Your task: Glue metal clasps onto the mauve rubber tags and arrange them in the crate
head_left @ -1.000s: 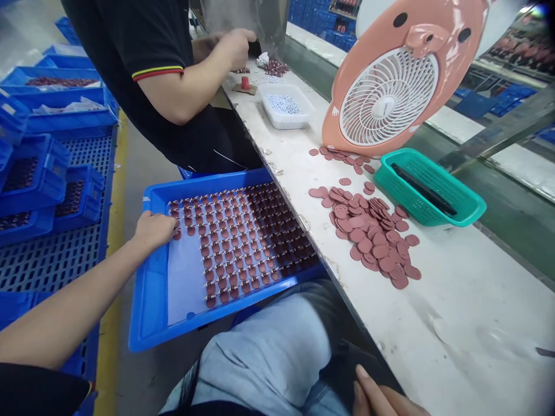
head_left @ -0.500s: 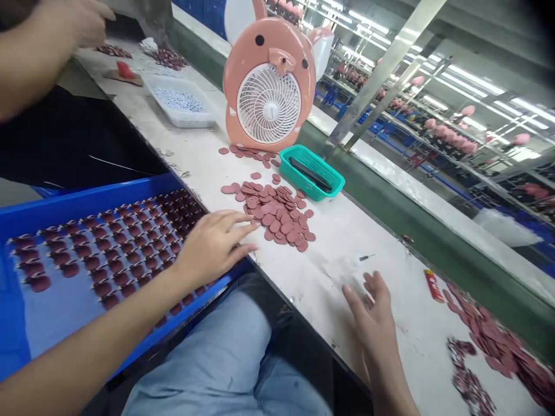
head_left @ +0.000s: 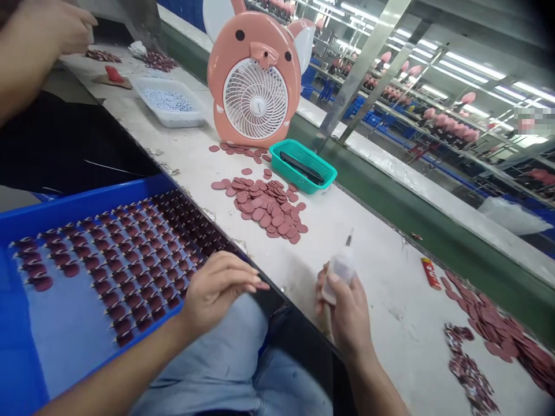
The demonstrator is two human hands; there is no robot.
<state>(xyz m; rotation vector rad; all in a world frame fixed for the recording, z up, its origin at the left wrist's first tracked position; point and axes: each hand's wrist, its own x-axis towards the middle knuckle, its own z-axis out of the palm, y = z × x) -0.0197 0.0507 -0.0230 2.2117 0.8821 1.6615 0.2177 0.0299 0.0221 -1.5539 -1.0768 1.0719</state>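
Between the fingertips of my left hand [head_left: 221,289], a dull red oval disc [head_left: 262,285] shows edge-on, just past the table's front edge. My right hand [head_left: 347,306] is wrapped round a translucent squeeze bottle [head_left: 340,274], whose thin needle tip [head_left: 349,236] points up and away from me. A loose pile of similar discs [head_left: 271,208] lies on the white table beyond my left hand. Left of that hand, a blue tray [head_left: 87,199] holds rows of dark red discs with small light-coloured parts on them.
A pink animal-shaped fan [head_left: 255,107] stands behind the pile, beside a green basket [head_left: 303,167] with a black object. Right are a red tube [head_left: 430,273], more discs [head_left: 498,329] and small shiny pieces [head_left: 468,370]. Another person's hand [head_left: 56,29] is at upper left, near a white-bead tray [head_left: 169,101].
My left hand has drawn back from the pile towards me with a disc in its fingers. My right hand has closed on the squeeze bottle and raised its tip from the table.
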